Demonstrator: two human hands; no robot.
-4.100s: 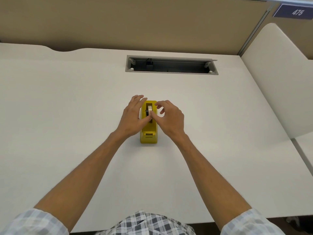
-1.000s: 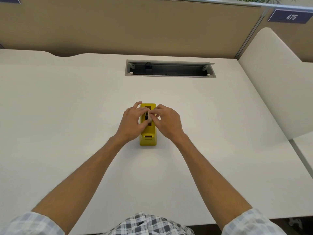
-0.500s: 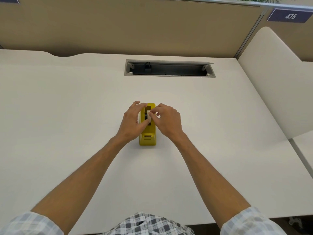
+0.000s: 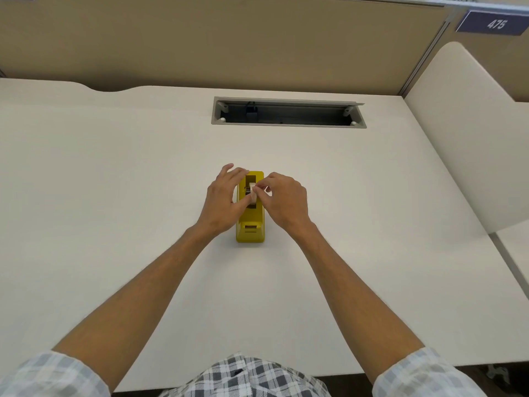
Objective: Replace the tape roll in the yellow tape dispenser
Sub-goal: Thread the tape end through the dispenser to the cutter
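The yellow tape dispenser (image 4: 250, 226) stands in the middle of the white desk (image 4: 114, 196), its cutter end toward me. A whitish tape roll (image 4: 252, 189) sits upright in its slot over the dark hub. My left hand (image 4: 221, 200) lies against the dispenser's left side, thumb touching the roll's near part and fingers spread over the far left edge. My right hand (image 4: 282, 200) is at the right side, its thumb and forefinger pinching the top of the roll. The lower part of the roll is hidden inside the slot.
A grey cable tray opening (image 4: 287, 111) is cut into the desk behind the dispenser. A beige partition (image 4: 229, 38) runs along the back, and a cream side panel (image 4: 469, 133) rises at the right. A sign reading 475 (image 4: 492, 23) hangs top right.
The left fingers have spread out over the dispenser's far left edge, and more of the roll shows in the slot. The right hand keeps its pinch at the roll's top.
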